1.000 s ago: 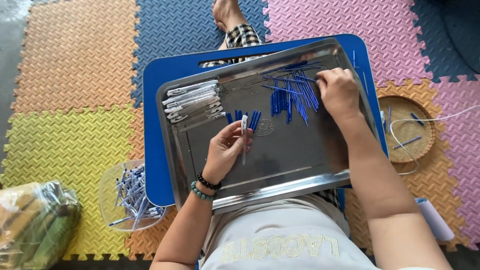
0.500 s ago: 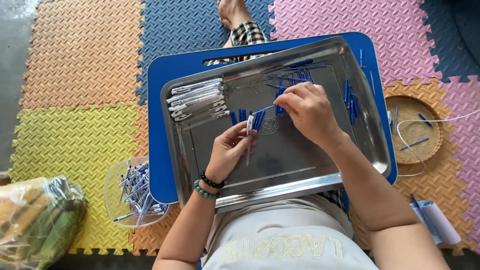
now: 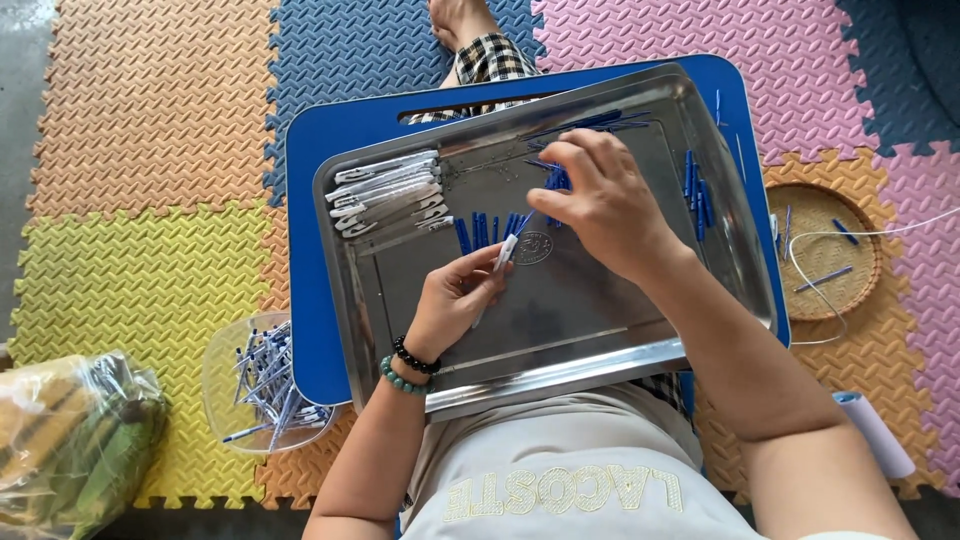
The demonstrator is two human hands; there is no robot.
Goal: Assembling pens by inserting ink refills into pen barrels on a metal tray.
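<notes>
Covering floor: coloured foam mats [image 3: 150, 150]

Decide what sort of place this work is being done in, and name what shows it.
Probably a home floor used for piecework: coloured foam mats cover the floor, a steel tray rests on a blue lap table, and a woven basket sits alongside.

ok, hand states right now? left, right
Left hand: closed on a white pen barrel.
Right hand: fingers pinched on a blue pen part at the barrel's tip.

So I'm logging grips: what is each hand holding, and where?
Left hand pinches a white pen barrel near its lower end; right hand grips a blue refill by its upper end.
</notes>
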